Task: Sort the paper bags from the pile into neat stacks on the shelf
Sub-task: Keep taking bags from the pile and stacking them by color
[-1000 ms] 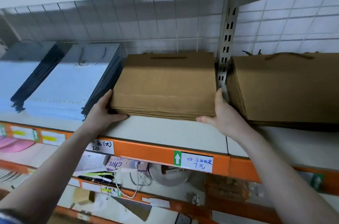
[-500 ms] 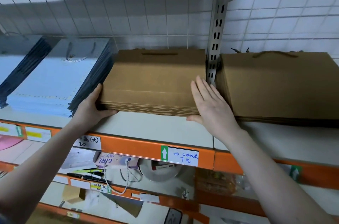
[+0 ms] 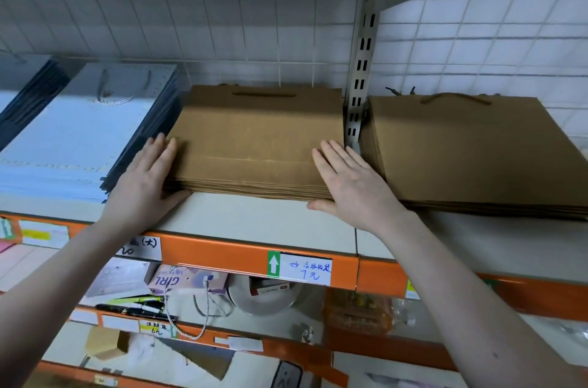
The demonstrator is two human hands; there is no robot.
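Lying flat on the white shelf board (image 3: 254, 222) with the orange front lip, the stack of brown kraft paper bags (image 3: 257, 139) sits toward the middle of the board, its front edge set a little back from the lip and its far edge close to the white wire grid (image 3: 222, 22) at the rear. The bags are folded flat and piled many layers deep; the thin layered edges show along the front, a crease runs across the top bag, and a dark brown handle lies flat near the rear edge. The left hand (image 3: 144, 177) lies open against the stack's left front corner, fingers straight on the top bag and the thumb along the front edge at shelf level. The right hand (image 3: 353, 181) is likewise open at the right front corner, fingers spread flat over the top bag, thumb stretched under along the front edge. Just beside the stack's left side lies a stack of pale blue paper bags with dark edges (image 3: 79, 139), slightly skewed. To the right, past the slotted grey metal upright (image 3: 361, 76), a second stack of brown paper bags (image 3: 471, 149) rests on the neighbouring board. A white handwritten label with a green arrow (image 3: 300, 270) is fixed to the orange lip below
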